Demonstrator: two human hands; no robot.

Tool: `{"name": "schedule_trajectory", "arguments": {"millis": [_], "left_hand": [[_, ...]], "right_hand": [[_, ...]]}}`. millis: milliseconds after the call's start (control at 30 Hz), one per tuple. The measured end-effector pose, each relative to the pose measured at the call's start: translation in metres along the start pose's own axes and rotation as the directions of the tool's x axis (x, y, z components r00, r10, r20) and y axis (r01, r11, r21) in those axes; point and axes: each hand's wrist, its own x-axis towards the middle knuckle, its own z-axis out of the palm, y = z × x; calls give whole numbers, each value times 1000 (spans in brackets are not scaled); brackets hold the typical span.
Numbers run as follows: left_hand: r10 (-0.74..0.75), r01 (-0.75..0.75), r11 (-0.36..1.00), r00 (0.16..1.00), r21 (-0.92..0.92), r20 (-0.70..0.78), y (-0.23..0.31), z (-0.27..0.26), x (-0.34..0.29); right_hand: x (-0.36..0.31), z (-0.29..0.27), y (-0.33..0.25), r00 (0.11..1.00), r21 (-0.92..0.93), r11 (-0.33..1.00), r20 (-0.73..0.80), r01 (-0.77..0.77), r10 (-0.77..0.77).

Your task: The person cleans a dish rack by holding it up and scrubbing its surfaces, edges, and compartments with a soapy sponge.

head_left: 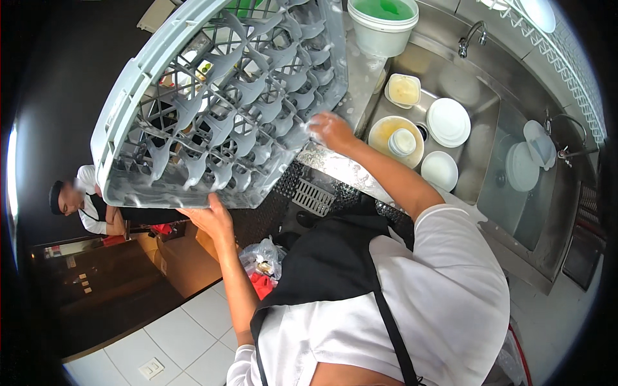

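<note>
A large grey plastic dishwasher rack (pixel 251 96) with rows of pegs is tilted up on its side at the upper left, streaked with white foam. My left hand (pixel 211 220) grips its lower edge, thumb up against the rim and the other fingers partly behind it. Against the rack's right side, my right hand (pixel 333 132) presses with curled, sudsy fingers. Whatever that hand may hold is hidden by foam and the fingers.
Right of me, a steel sink (pixel 467 83) holds stacked white plates (pixel 449 122), bowls and a yellowish container (pixel 403 89). More dishes (pixel 521 166) lie in the water-filled basin. A white bucket (pixel 384 26) with green contents stands behind. Another person (pixel 90 199) is at far left.
</note>
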Motion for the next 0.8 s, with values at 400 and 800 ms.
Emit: {"name": "schedule_trajectory", "arguments": {"millis": [400, 800], "left_hand": [[58, -44, 994, 989, -98, 134, -53, 2, 5], [-15, 19, 998, 998, -62, 64, -66, 13, -6]], "right_hand": [[53, 28, 24, 990, 128, 984, -50, -124, 131], [84, 42, 22, 907, 93, 913, 197, -396, 373]]}}
